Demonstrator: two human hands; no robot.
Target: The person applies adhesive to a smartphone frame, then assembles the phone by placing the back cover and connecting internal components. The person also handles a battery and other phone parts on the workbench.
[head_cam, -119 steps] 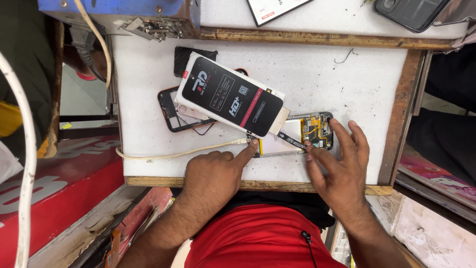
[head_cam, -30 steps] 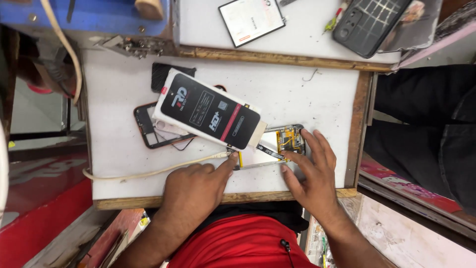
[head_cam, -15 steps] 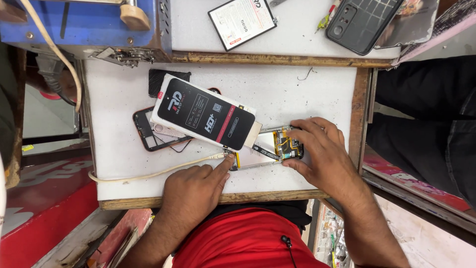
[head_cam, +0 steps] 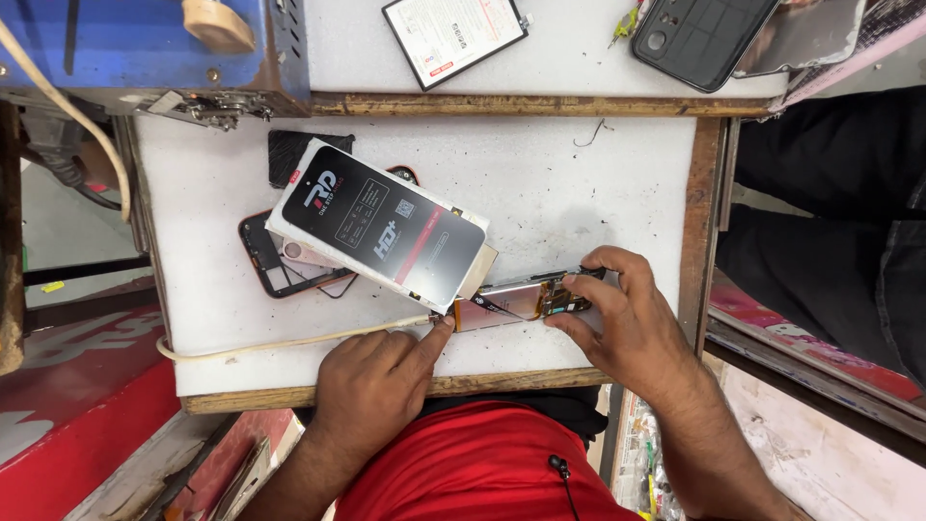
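Note:
An opened phone body (head_cam: 521,299) lies near the front edge of a small white table (head_cam: 579,183), its metal and orange parts showing. My right hand (head_cam: 617,323) grips its right end with fingers and thumb. My left hand (head_cam: 371,381) rests on the table, index finger pressing a cream cable's plug (head_cam: 436,318) at the phone's left end. A black and white flat box (head_cam: 381,227) lies tilted beside them, partly over the phone's corner.
An orange-rimmed phone frame (head_cam: 280,270) and a dark phone (head_cam: 304,150) lie under the box. The cream cable (head_cam: 280,342) runs left off the table. A raised shelf holds a battery (head_cam: 453,34) and a dark back cover (head_cam: 699,34). A blue machine (head_cam: 145,48) stands back left.
My right hand has closed around the phone's right end and tipped it so its edge faces up. The left index finger stays at the cable plug. The view has shifted slightly.

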